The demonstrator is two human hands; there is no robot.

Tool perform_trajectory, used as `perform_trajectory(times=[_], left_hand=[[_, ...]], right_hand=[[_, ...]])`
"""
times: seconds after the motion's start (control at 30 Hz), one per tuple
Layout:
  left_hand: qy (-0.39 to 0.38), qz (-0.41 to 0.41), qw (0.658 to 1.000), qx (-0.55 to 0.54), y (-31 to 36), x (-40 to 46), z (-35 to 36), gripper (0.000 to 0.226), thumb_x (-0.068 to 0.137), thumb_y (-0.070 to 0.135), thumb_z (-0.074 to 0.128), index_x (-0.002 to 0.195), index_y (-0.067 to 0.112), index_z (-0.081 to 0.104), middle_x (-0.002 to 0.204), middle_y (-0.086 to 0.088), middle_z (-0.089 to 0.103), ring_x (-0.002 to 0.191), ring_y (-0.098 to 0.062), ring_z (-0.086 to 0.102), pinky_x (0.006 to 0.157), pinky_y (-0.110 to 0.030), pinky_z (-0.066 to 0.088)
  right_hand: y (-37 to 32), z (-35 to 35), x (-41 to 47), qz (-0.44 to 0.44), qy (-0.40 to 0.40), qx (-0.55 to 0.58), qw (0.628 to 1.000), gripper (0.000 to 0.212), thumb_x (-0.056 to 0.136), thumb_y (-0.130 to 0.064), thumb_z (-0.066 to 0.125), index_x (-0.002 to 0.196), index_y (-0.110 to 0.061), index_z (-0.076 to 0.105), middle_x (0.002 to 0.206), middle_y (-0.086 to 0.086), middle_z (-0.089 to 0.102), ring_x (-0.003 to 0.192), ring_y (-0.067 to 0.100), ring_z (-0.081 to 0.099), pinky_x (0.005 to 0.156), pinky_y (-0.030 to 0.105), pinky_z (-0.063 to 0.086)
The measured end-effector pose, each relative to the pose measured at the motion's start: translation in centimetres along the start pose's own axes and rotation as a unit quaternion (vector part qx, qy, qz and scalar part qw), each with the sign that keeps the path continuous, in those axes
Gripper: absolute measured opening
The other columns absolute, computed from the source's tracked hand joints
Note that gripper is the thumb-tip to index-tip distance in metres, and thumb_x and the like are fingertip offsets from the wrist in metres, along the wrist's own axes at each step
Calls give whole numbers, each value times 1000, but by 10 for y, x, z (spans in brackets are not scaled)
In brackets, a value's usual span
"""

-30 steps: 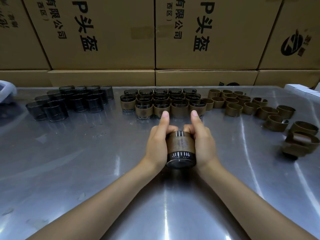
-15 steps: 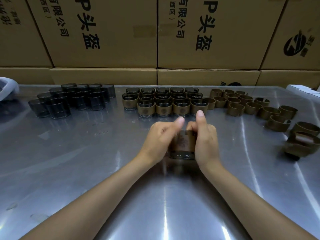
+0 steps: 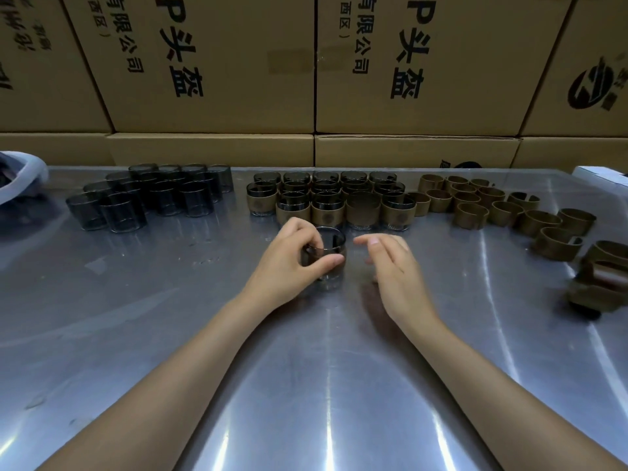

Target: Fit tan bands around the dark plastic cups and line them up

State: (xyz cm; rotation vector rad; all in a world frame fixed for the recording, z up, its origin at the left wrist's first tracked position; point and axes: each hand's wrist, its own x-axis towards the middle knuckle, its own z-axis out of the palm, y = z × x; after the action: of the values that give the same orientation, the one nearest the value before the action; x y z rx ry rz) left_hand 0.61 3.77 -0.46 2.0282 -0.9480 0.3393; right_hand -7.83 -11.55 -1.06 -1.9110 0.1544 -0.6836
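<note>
A dark cup (image 3: 328, 258) stands upright in the middle of the metal table (image 3: 170, 334), just in front of the rows of banded cups (image 3: 328, 205). My left hand (image 3: 289, 266) is closed around its left side, thumb across the front. The band on it is hard to make out through blur. My right hand (image 3: 390, 263) hovers a little to the right of the cup, fingers apart and holding nothing. Bare dark cups (image 3: 153, 197) cluster at the back left. Loose tan bands (image 3: 492, 207) lie at the back right.
Stacked cardboard boxes (image 3: 210, 79) wall off the back of the table. A pile of bands (image 3: 601, 280) sits at the far right edge. A white bag (image 3: 20, 180) is at the far left, and a white box (image 3: 601, 173) at the back right corner.
The cup went from tilted between both hands to upright and further forward, near the banded rows. My right hand has let go and moved off to the right; my left hand still holds the cup.
</note>
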Motion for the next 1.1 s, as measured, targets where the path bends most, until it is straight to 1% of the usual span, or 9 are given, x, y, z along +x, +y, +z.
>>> perform_trajectory(times=[0.07,0.13,0.27,0.37,0.5,0.6,0.77,0.9,1.1], left_hand=[[24,-33,999,-10,-8,2,-4,26,83,26,74,81,14,51,106,-3,50,98,-13,52,84,-19,43],[54,-80,995,-16,-18,4,-11,28,82,27,75,88,16,49,113,0,46,105,-11,48,88,-14,41],[129,-205,968,-59,-47,7,-29,53,79,31,77,114,18,38,124,1,42,117,-16,48,100,-30,43],[168,-256,945,-112,-65,11,-38,65,80,31,77,130,12,40,127,0,50,120,-17,51,99,-28,42],[169,-263,948,-57,-77,27,-40,68,86,35,71,142,8,44,144,-9,45,130,-22,47,109,-31,36],[173,-268,947,-29,-81,37,-38,69,87,38,69,144,11,41,145,-11,37,130,-23,44,100,-22,30],[157,-266,951,2,-83,44,-35,77,84,37,73,147,15,36,148,-8,37,132,-24,42,104,-31,34],[166,-267,949,-16,-85,44,-36,81,79,31,79,145,13,37,146,-7,39,129,-26,46,109,-38,39],[183,-273,944,-14,-87,50,-34,77,78,31,80,142,11,41,143,-8,44,126,-25,49,106,-38,42]], right_hand=[[0,-1,1,43,10,9,999,27,103,-25,37,94,-33,61,105,-15,53,105,13,56,99,41,45],[0,-2,2,64,14,15,998,28,102,-24,37,89,-33,60,103,-12,58,100,14,58,96,42,48],[0,-1,1,74,5,19,997,25,101,-25,39,86,-31,59,91,-16,60,83,5,59,80,31,47],[2,-1,1,85,5,24,996,23,99,-27,41,87,-28,60,84,-13,61,78,6,60,74,28,46],[2,0,1,86,3,26,996,23,99,-26,42,86,-26,61,81,-8,62,76,10,59,69,26,45],[4,0,2,85,2,24,996,23,99,-25,42,85,-26,61,83,-9,64,67,1,57,64,21,43],[7,1,4,84,3,32,996,23,99,-25,43,84,-27,61,80,-9,64,60,-5,55,55,9,40],[6,1,4,85,-3,25,996,23,99,-25,42,86,-26,61,78,-8,64,66,5,57,60,16,41],[5,2,3,78,-10,5,997,23,99,-26,42,86,-27,61,74,-9,64,73,10,59,65,24,42]])
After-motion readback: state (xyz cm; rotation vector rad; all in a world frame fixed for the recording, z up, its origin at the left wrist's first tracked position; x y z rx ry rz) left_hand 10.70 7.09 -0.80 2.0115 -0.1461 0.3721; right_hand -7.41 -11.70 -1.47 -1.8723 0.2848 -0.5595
